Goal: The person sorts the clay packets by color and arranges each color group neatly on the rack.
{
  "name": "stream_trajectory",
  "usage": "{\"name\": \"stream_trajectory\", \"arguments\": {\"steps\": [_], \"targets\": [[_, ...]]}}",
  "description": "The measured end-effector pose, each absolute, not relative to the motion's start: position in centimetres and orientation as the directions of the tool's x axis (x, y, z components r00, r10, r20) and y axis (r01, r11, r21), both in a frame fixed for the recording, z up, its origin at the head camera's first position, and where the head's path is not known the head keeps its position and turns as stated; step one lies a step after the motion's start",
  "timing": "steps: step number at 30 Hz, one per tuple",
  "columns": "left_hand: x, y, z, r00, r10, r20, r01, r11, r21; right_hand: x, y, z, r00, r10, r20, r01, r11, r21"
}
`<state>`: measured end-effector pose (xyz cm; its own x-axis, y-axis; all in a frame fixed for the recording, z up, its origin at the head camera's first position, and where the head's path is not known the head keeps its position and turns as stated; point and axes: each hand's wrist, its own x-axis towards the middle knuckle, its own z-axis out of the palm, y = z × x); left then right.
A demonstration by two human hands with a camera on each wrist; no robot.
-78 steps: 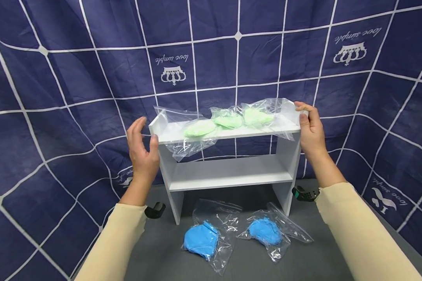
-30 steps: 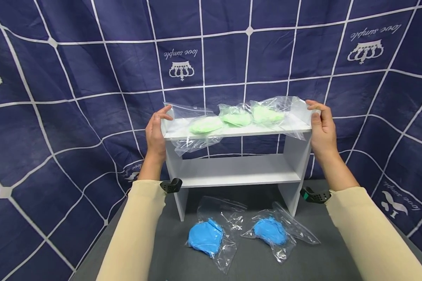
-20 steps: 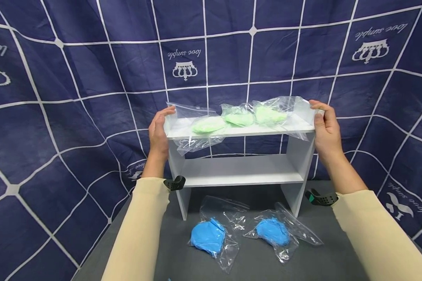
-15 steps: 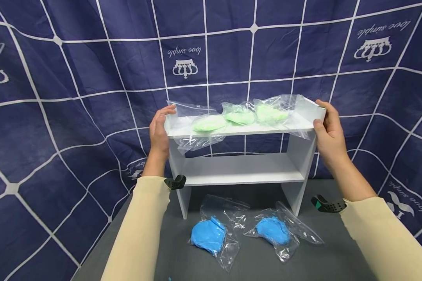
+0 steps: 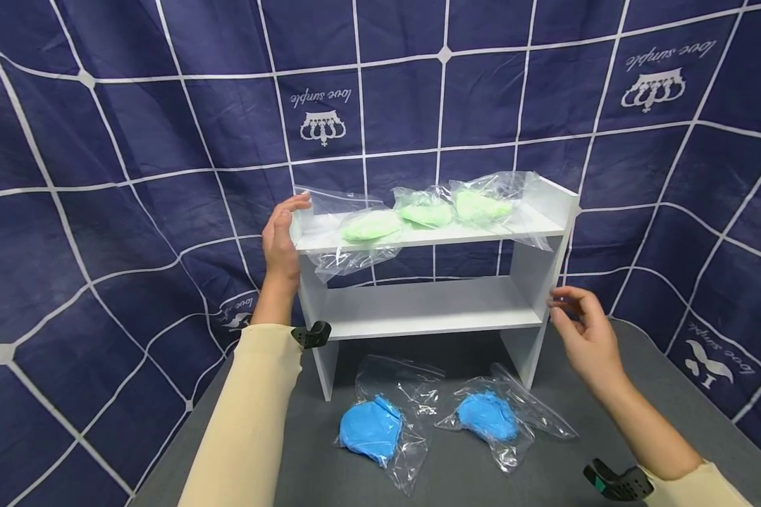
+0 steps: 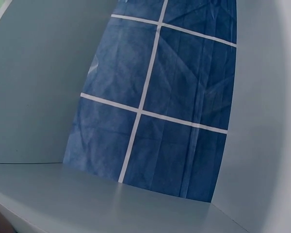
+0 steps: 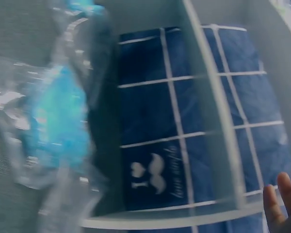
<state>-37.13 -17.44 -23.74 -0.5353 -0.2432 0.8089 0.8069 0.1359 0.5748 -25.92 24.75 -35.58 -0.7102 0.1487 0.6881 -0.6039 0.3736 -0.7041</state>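
Blue curtain (image 5: 399, 105) bkgd; R hand (image 5: 591, 343) now lower, off shelf (image 5: 431, 308) top

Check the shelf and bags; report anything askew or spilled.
The leftmost green-filled bag droops over the front edge of the top shelf, and the rightmost green-filled bag overhangs slightly, so both look untidily placed. No spill shows.

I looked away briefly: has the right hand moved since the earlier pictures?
Yes, down: against the shelf, the right hand has dropped from the top right end to about the middle board's height.
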Motion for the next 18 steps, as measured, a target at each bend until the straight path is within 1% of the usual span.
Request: {"name": "stream_trajectory", "arguments": {"steps": [5,11,18], "targets": [[-37.2,-17.4,-23.8,-0.540,-0.240,0.807,0.803,0.140,0.579,-25.3,23.9,-38.8,-0.742,-0.015,0.670,-0.608,0.435,-0.664],[-37.2,-17.3,-23.7,-0.537,-0.254,0.805,0.806,0.128,0.578,-25.4,23.1,-41.2,-0.773,-0.193,0.604,-0.615,0.461,-0.640],[-37.1,-17.2,-23.7,-0.526,-0.260,0.810,0.813,0.125,0.568,-25.3,22.4,-44.0,-0.766,-0.348,0.541,-0.640,0.491,-0.591]]}}
